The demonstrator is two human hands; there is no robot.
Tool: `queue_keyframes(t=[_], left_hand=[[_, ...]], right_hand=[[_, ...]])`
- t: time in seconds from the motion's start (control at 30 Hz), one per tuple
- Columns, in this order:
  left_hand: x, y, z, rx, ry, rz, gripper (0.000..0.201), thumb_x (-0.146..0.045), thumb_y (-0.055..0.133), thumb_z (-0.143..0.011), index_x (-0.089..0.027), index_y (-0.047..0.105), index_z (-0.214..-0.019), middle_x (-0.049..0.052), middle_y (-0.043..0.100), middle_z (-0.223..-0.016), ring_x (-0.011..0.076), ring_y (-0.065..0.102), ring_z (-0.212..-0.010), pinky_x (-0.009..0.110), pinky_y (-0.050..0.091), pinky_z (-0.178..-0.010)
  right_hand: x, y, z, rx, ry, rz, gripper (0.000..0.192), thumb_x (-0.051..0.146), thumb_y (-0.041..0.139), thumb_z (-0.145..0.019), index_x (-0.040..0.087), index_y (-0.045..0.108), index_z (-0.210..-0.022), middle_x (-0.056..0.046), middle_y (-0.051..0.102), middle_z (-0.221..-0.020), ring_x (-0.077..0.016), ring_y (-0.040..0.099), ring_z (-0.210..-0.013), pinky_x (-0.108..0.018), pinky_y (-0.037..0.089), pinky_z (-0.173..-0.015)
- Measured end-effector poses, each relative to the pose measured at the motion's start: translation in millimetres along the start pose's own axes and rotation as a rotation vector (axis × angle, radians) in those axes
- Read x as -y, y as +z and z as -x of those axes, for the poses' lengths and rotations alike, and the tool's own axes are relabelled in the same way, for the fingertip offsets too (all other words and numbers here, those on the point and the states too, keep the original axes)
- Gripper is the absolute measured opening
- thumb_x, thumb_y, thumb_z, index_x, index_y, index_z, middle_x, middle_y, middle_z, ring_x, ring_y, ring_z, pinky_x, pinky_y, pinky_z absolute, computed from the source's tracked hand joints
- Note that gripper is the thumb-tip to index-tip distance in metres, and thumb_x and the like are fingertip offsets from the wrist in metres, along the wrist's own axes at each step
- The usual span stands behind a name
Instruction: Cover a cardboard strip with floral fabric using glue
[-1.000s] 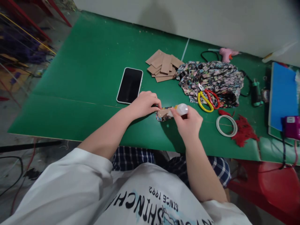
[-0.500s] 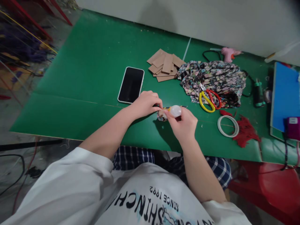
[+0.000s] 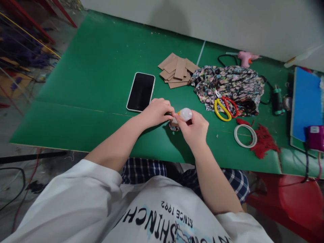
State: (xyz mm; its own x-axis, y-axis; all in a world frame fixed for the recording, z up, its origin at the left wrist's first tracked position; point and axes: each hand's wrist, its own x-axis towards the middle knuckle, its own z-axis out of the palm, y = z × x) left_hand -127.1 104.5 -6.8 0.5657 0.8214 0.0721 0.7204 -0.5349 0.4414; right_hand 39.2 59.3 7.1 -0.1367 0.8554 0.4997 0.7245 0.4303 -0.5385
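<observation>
Bottle [image 3: 186, 114] tilted, the right hand [image 3: 196, 130] closing its grip around it, nozzle hidden, right beside the small fabric-edged card piece [image 3: 174, 125] on or just above the green surface [image 3: 101, 84]! Left hand [image 3: 159, 109], fingertips bunched at the piece's edge: pinching or merely pressing, cannot tell. Too hard a squeeze could flood the card and smear those fingers; slack steadying could let it skid.

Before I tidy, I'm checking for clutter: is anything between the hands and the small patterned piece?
Nothing visible, besides the white bottle in the right hand, held at the patterned piece. The left hand is at the piece's edge; the scissors lie off to the right.
</observation>
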Motion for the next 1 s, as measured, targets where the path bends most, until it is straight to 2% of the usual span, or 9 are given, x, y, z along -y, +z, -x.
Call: queue_keyframes(t=[0.17,0.33,0.43,0.57,0.83,1.0], left_hand=[[0.2,-0.3,-0.6,0.003,0.002,-0.011,0.009,-0.027,0.06,-0.079,-0.022,0.067,-0.077,0.002,0.059,-0.08,0.0161,0.052,-0.077,0.028,0.033,-0.071],[0.4,-0.1,-1.0,0.0,0.005,-0.021,0.011,-0.028,0.059,-0.08,-0.021,0.067,-0.077,0.002,0.059,-0.079,0.0159,0.052,-0.077,0.028,0.034,-0.071],[-1.1,-1.6,-1.1,0.013,-0.008,0.013,0.011,-0.031,0.062,-0.079,-0.023,0.069,-0.079,0.001,0.06,-0.079,0.0164,0.053,-0.079,0.028,0.034,-0.072],[-2.5,-3.4,-1.0,0.029,-0.022,0.019,0.01,-0.032,0.063,-0.078,-0.024,0.07,-0.08,0.001,0.061,-0.078,0.0166,0.053,-0.079,0.028,0.033,-0.072],[0.9,0.4,-0.5,-0.014,0.017,0.01,0.012,-0.032,0.06,-0.08,-0.022,0.068,-0.077,0.001,0.059,-0.078,0.0159,0.052,-0.076,0.028,0.034,-0.07],[-0.7,-1.2,-0.3,0.006,0.002,0.02,0.009,-0.031,0.063,-0.078,-0.024,0.069,-0.079,0.001,0.06,-0.079,0.0167,0.053,-0.079,0.029,0.033,-0.071]], right_hand=[[-0.4,-2.3,-5.1,0.047,0.004,-0.001,0.036,0.05,0.055,-0.078,0.019,0.052,-0.061,0.003,0.048,-0.052,-0.0102,0.047,-0.052,-0.023,0.035,-0.052],[-3.1,-3.8,-3.9,0.058,-0.005,-0.002,0.034,0.051,0.054,-0.078,0.019,0.056,-0.067,0.001,0.053,-0.057,-0.0111,0.049,-0.055,-0.024,0.036,-0.053],[-12.2,-13.5,-3.3,0.066,0.047,0.041,0.036,0.053,0.054,-0.077,0.019,0.056,-0.066,0.002,0.053,-0.056,-0.0114,0.049,-0.055,-0.024,0.037,-0.053],[-22.4,-23.8,-2.9,0.01,0.118,0.102,0.038,0.055,0.055,-0.076,0.018,0.056,-0.064,0.001,0.054,-0.056,-0.012,0.048,-0.053,-0.024,0.038,-0.051],[-6.1,-2.7,0.8,0.042,-0.027,-0.005,0.031,0.048,0.054,-0.08,0.019,0.06,-0.072,0.001,0.055,-0.058,-0.0114,0.05,-0.056,-0.023,0.038,-0.054],[-10.9,-9.9,-3.1,0.011,0.022,0.041,0.033,0.049,0.054,-0.079,0.019,0.058,-0.066,0.001,0.053,-0.055,-0.0115,0.05,-0.055,-0.024,0.036,-0.053]])
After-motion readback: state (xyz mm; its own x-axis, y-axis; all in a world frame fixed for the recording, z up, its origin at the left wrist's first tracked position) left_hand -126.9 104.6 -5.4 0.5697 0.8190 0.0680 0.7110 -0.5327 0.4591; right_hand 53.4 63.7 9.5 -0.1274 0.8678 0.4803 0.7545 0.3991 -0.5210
